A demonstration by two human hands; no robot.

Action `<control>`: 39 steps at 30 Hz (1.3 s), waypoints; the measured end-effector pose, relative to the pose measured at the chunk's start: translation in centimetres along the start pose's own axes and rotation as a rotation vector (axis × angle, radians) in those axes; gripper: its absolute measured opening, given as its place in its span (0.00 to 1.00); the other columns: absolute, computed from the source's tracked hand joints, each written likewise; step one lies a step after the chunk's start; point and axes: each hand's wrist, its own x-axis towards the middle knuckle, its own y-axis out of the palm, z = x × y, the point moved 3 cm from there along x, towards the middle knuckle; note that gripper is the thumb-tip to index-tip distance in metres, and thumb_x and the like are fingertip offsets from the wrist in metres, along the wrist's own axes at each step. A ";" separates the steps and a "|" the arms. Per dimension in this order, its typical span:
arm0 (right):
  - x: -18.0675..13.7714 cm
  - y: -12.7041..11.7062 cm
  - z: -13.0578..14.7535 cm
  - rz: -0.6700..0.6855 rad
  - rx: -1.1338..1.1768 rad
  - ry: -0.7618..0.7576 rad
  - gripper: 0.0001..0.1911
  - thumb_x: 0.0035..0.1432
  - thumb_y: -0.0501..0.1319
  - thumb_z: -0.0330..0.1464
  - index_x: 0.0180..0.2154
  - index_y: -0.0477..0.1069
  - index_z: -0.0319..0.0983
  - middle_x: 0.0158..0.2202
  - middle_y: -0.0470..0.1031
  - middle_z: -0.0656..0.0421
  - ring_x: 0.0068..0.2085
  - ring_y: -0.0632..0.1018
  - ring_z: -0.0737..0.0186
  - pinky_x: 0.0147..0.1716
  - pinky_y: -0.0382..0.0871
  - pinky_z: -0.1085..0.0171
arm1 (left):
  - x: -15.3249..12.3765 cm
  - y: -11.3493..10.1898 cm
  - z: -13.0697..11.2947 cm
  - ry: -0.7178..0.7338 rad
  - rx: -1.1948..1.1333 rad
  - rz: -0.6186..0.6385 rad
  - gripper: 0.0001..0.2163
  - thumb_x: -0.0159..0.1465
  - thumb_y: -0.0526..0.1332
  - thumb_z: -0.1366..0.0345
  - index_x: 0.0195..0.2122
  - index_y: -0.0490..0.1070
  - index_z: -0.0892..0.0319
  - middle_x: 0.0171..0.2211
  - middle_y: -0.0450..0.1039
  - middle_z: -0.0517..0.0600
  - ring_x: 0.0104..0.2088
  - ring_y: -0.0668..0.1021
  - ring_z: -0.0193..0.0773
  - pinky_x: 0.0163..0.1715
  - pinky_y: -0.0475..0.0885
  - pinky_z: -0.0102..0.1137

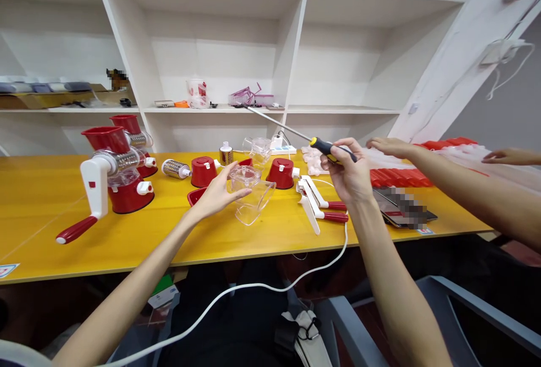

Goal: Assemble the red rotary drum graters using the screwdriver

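My left hand (217, 192) reaches over the yellow table (51, 209) and touches the side of a clear plastic housing (251, 195); its fingers are apart and curved around the part. My right hand (349, 172) is raised above the table and grips the black-and-yellow handle of a long screwdriver (315, 141), whose thin shaft points up and left toward the shelves. Two white cranks with red grips (316, 206) lie just below my right hand.
Assembled red rotary graters (116, 178) stand at the left. Red bases (203, 171), (281, 172) and a steel drum (171, 168) lie mid-table. Another person's arms (465, 186) reach in from the right above stacked red parts (401, 176). A white cable (253, 288) hangs off the front edge.
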 end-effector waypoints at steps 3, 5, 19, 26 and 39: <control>1.4 -0.5 0.8 -0.041 -0.021 -0.059 0.18 0.46 0.73 0.35 0.32 0.65 0.43 0.22 0.66 0.68 0.22 0.72 0.69 0.21 0.66 0.70 | -0.3 0.7 0.7 -0.002 -0.077 -0.041 0.36 0.56 0.70 0.51 0.63 0.61 0.55 0.62 0.68 0.59 0.61 0.72 0.52 0.61 0.65 0.47; 2.2 -0.6 1.5 -0.086 -0.039 -0.080 0.18 0.44 0.73 0.35 0.32 0.65 0.43 0.22 0.68 0.67 0.22 0.72 0.69 0.21 0.66 0.69 | -0.5 1.4 0.5 -0.012 -0.051 -0.133 0.34 0.55 0.71 0.51 0.61 0.63 0.56 0.60 0.70 0.60 0.59 0.73 0.52 0.60 0.66 0.47; 8.0 2.0 6.1 0.027 -0.160 -0.122 0.15 0.51 0.68 0.40 0.29 0.64 0.41 0.23 0.80 0.61 0.17 0.77 0.69 0.17 0.64 0.68 | -1.7 4.8 0.8 -0.032 -0.247 -0.201 0.34 0.55 0.71 0.51 0.59 0.61 0.55 0.58 0.71 0.59 0.59 0.74 0.53 0.61 0.66 0.49; 9.6 7.3 8.5 0.233 -0.277 -0.283 0.25 0.49 0.72 0.50 0.31 0.58 0.47 0.22 0.76 0.66 0.17 0.75 0.62 0.13 0.67 0.64 | -2.6 6.1 2.3 -0.027 -0.173 -0.206 0.34 0.54 0.71 0.49 0.57 0.59 0.55 0.55 0.73 0.59 0.56 0.76 0.55 0.56 0.70 0.51; 9.4 11.4 8.5 0.451 -0.379 -0.315 0.20 0.57 0.68 0.44 0.33 0.56 0.47 0.19 0.70 0.71 0.12 0.69 0.68 0.11 0.57 0.66 | -2.4 5.7 2.0 0.023 -0.128 -0.224 0.26 0.54 0.72 0.52 0.48 0.63 0.56 0.43 0.78 0.53 0.43 0.81 0.48 0.44 0.76 0.42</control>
